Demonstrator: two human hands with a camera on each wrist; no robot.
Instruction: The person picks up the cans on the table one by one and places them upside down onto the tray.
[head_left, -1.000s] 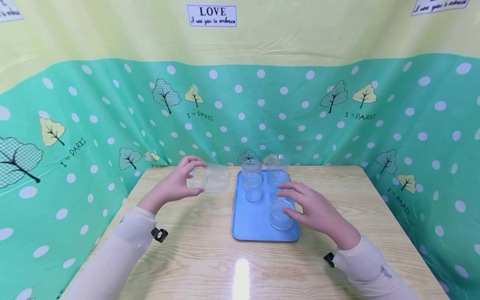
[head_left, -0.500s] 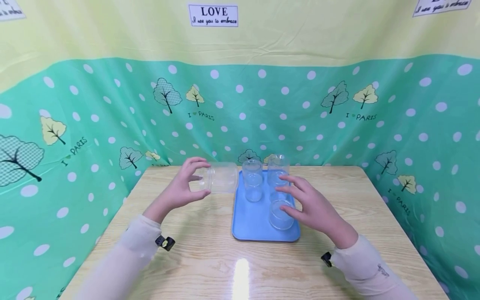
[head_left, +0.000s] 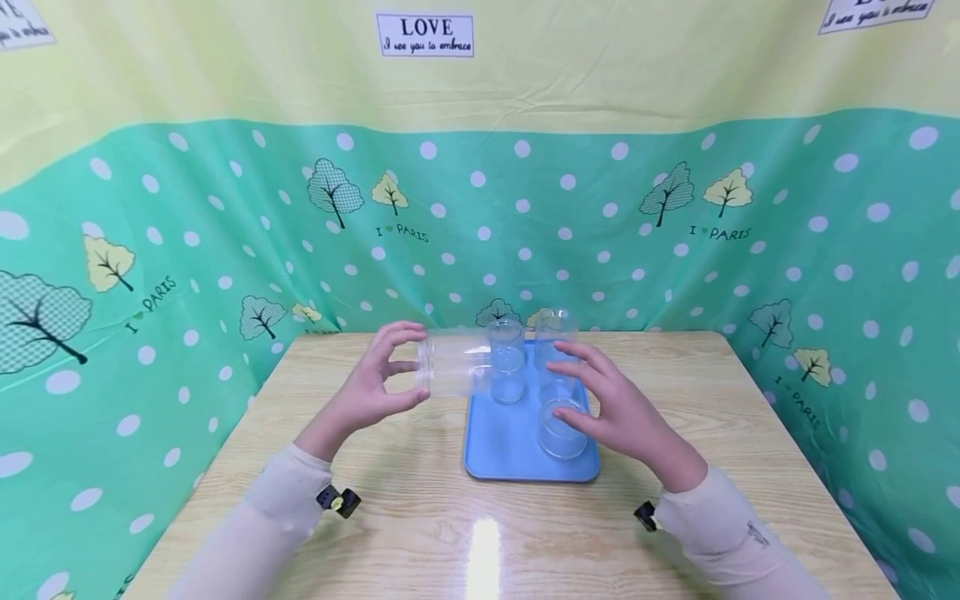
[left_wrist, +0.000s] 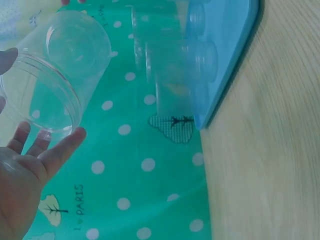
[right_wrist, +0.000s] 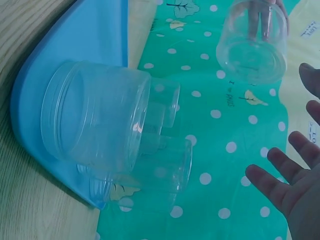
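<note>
My left hand (head_left: 375, 379) grips a clear plastic jar (head_left: 457, 362) by its ringed mouth end, fingers above and thumb below. The jar lies sideways in the air, its closed base pointing right and overlapping the tray's left side in the head view. In the left wrist view the fingers rest at the ringed mouth (left_wrist: 50, 92). Several more clear jars (right_wrist: 95, 115) stand on a blue tray (head_left: 498, 458), ringed ends down. My right hand (head_left: 622, 408) hovers beside the front-right jar (head_left: 562, 442) with fingers spread and nothing between them.
A wooden table (head_left: 405, 500) carries the tray near its back edge. Behind and at both sides hangs a green and yellow patterned cloth (head_left: 480, 192). The tray's front-left part is bare blue surface.
My left hand has carried the sideways jar to the right, from beside the tray to over its left edge. My right hand has shifted slightly left; the jars on the tray have stayed put.
</note>
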